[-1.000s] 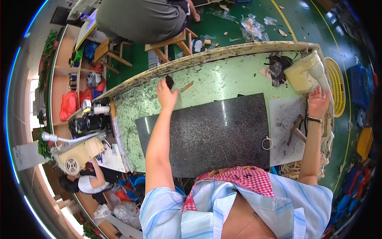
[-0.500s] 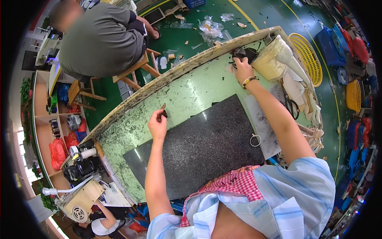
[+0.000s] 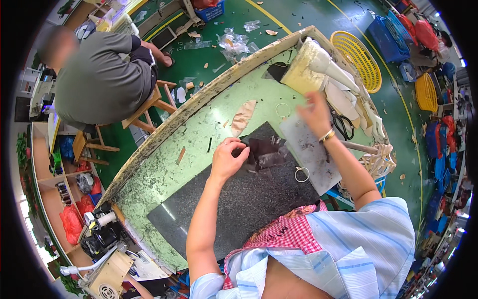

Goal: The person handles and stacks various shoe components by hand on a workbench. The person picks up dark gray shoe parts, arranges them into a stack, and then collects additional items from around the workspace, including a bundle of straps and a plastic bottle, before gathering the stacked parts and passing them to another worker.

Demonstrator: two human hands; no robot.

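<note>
Pinching what looks like a small dark piece (image 3: 238, 151), left hand (image 3: 230, 157) has fingers curled in beside a dark heap (image 3: 267, 155). Right hand (image 3: 315, 114), blurred, is half open, seemingly empty, above the pale board (image 3: 309, 152). Heap is already on the black slab (image 3: 249, 199), crumpled, not yet spread. 1 dark sheet (image 3: 275, 72) lies off the slab, beside the yellowed block (image 3: 301, 67).

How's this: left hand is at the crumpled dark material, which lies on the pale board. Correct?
Not quite: the head view shows the crumpled dark material lying on the black speckled slab. The left hand is at it, as you say.
</note>
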